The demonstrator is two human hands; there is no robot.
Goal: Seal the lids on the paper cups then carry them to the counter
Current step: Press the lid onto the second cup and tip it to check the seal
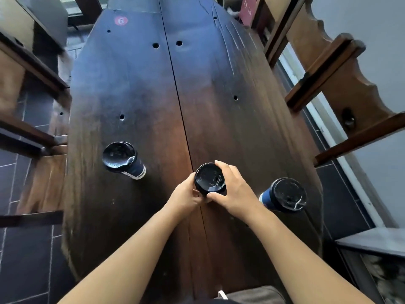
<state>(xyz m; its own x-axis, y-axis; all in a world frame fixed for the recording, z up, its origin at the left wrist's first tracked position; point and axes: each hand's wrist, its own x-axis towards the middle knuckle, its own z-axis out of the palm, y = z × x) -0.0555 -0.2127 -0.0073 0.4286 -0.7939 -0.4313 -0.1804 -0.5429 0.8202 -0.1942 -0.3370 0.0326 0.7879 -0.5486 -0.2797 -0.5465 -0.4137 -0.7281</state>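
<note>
Left hand (pixel 188 194) is gripping the middle cup (pixel 221 191) at its side just under the rim, fingers curled round it. Right hand (pixel 234 189) is curling over the black lid (pixel 209 179) from the other side, thumb at the near edge, fingers on the far edge. Both are closed on it.

Cup is standing on the table (pixel 135 84), near the person's end, approx. on the centre seam.

Step in hand looks like sealing: right pressing the rim, left steadying.

Left cup (pixel 122 160) and right cup (pixel 285 195) are sitting well apart on either side, both w/ lids on; can't tell if fully snapped.

Next move prob. needs even pressure round the whole rim w/o squashing the paper wall, then checking the other two before carrying. Counter isn't showing here.
</note>
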